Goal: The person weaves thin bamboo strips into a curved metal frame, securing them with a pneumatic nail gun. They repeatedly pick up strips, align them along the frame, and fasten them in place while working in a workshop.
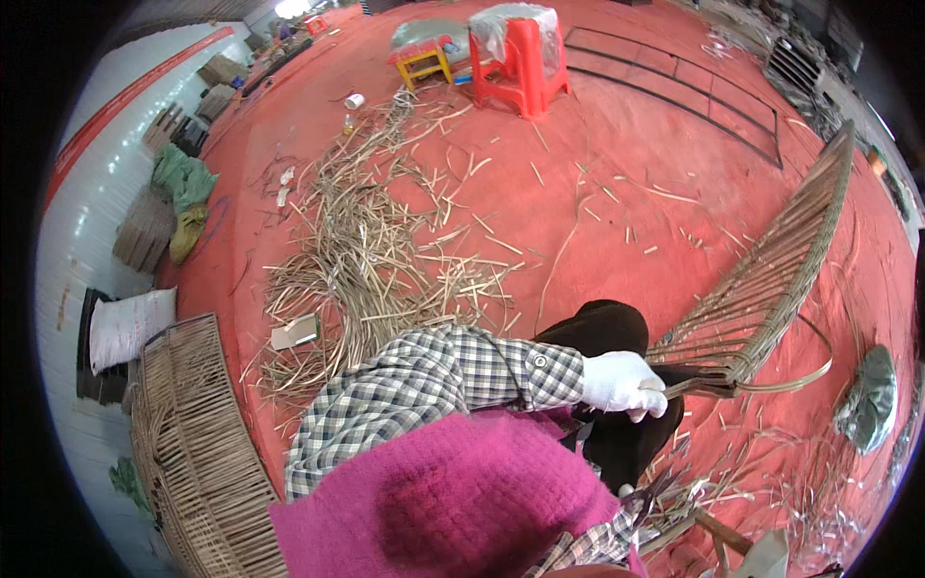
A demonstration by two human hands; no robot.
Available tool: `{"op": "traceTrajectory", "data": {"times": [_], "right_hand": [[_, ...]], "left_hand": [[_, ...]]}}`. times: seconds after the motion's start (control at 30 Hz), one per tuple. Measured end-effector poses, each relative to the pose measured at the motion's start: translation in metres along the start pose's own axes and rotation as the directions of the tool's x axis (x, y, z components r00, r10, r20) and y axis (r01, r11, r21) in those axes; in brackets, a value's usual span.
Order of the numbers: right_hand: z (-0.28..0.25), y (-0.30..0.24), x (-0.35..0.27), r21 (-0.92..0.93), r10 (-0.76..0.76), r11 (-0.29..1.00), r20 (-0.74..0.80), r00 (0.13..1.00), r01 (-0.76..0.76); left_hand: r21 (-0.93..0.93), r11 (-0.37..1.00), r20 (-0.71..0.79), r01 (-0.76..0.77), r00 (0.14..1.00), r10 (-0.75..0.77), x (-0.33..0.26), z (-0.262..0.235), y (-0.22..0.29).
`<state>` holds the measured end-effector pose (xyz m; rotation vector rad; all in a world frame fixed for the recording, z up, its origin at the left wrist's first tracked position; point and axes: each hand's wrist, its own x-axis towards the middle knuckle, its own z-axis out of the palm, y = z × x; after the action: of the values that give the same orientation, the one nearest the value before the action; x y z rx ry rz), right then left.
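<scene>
My left hand (624, 383), in a white glove, reaches across my lap. Its fingers are closed on the near end of a long woven wicker panel (761, 265). The panel slants away to the upper right, with open ribs and a tightly braided edge. From its near corner a loose, bent cane strip (814, 366) loops to the right. Only a bit of my right hand (626, 491) shows, pale, beyond the checked sleeve near the lower edge; its fingers are mostly hidden. Something dark and thin lies beside it, too unclear to name.
A large heap of cane strips (356, 260) covers the red floor to my left. Another wicker panel (207, 443) lies by the left wall, beside a white sack (133, 328). Ahead are a red plastic stool (525, 72) and a black metal frame (674, 82). Wooden pieces (723, 530) stand at lower right.
</scene>
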<state>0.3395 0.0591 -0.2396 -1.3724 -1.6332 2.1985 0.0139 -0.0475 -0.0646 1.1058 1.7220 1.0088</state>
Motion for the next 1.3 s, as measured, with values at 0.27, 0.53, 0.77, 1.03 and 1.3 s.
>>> {"op": "traceTrajectory", "data": {"times": [0.27, 0.53, 0.77, 1.03, 1.3], "right_hand": [[0.017, -0.188, -0.042, -0.133, -0.034, 0.983, 0.558, 0.829, 0.129], [0.045, -0.266, 0.002, -0.562, 0.058, 0.729, 0.619, 0.783, 0.391], [0.048, -0.292, 0.018, -0.597, 0.034, 0.709, 0.56, 0.828, 0.375], [0.03, -0.284, 0.007, -0.673, -0.094, 0.531, 0.557, 0.825, 0.515], [0.025, -0.295, 0.015, -0.72, -0.004, 0.504, 0.55, 0.835, 0.477]], "left_hand": [[0.706, 0.664, -0.015, -0.246, 0.932, 0.361, -0.001, -0.017, 0.016], [-0.509, 0.851, 0.026, 0.132, 0.99, -0.137, -0.016, -0.008, 0.023], [-0.474, 0.868, 0.053, 0.149, 0.989, -0.141, -0.016, -0.005, 0.016], [0.05, 0.998, -0.281, 0.024, 0.96, -0.009, 0.003, -0.005, -0.012], [-0.407, 0.908, -0.062, 0.097, 0.989, -0.133, 0.001, 0.014, 0.008]]}}
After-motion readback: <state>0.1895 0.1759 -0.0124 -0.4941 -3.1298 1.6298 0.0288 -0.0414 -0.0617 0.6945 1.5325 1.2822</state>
